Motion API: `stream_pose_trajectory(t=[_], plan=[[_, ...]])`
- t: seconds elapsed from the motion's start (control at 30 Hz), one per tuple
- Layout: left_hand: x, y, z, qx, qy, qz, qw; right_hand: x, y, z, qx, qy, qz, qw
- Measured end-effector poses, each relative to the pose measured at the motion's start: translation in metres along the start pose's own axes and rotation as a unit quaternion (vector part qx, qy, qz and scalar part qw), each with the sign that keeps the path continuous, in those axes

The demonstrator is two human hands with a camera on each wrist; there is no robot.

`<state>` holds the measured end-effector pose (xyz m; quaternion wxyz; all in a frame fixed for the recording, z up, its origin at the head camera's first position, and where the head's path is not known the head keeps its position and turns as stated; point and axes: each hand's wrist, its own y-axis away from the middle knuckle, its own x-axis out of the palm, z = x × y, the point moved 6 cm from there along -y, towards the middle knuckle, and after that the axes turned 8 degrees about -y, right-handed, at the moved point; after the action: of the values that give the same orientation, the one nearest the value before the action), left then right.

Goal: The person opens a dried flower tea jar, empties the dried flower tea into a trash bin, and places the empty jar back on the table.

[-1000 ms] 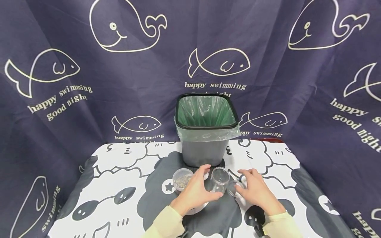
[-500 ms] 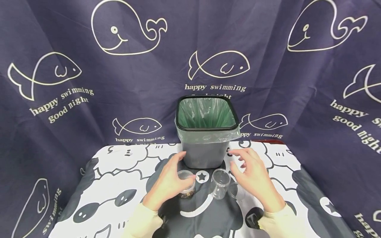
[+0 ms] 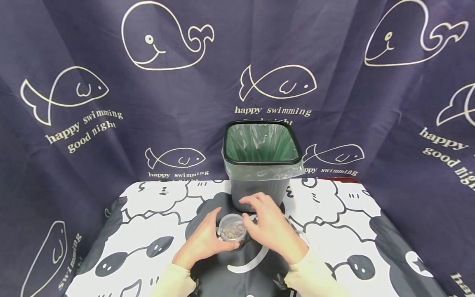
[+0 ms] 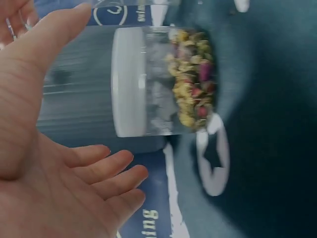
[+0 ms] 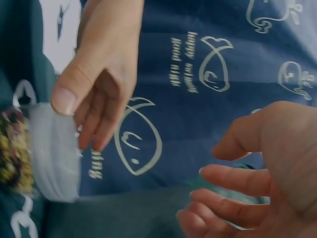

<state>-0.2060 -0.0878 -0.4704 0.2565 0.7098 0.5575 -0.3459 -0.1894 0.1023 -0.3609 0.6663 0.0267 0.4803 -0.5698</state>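
Observation:
A clear jar of dried flower buds (image 3: 232, 229), with a whitish translucent lid (image 4: 130, 82), stands upright on the cloth. My left hand (image 3: 204, 241) is at its left side, fingers extended and thumb in front. In the left wrist view, a gap shows between the fingers and the jar. My right hand (image 3: 272, 227) hovers at the jar's upper right, its fingers loosely bent and holding nothing. Behind the right hand, a clear empty jar is mostly hidden, with a bit of its rim (image 3: 286, 218) visible. A clear round lid (image 3: 302, 236) peeks out beside that hand.
A grey bin (image 3: 245, 187) with a black rim and a clear plastic liner stands behind the jars. The table is covered by a black-and-white cartoon cloth (image 3: 148, 222). A dark blue printed curtain (image 3: 185, 103) hangs around the back and sides.
Both hands first drew apart from the jars. The flower-bud jar now stands uncovered by the left hand. My right hand has swung left from beside the empty jar to the flower-bud jar.

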Motion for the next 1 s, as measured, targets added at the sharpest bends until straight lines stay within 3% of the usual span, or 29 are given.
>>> stream_pose_trajectory(t=[0.23, 0.4, 0.67, 1.0], plan=[[0.013, 0.001, 0.014, -0.005, -0.026, -0.012, 0.9996, 0.050, 0.000, -0.006, 0.020, 0.021, 0.082, 0.996], [0.020, -0.001, 0.021, 0.001, -0.037, -0.022, 0.9991, 0.074, 0.003, -0.011, 0.027, 0.051, 0.121, 0.991], [0.032, -0.007, 0.027, 0.013, -0.042, -0.017, 0.9989, 0.090, 0.006, -0.020, 0.024, 0.113, 0.126, 0.985], [0.032, -0.010, 0.026, 0.035, -0.044, -0.045, 0.9974, 0.099, 0.007, -0.026, 0.052, 0.133, 0.162, 0.976]])
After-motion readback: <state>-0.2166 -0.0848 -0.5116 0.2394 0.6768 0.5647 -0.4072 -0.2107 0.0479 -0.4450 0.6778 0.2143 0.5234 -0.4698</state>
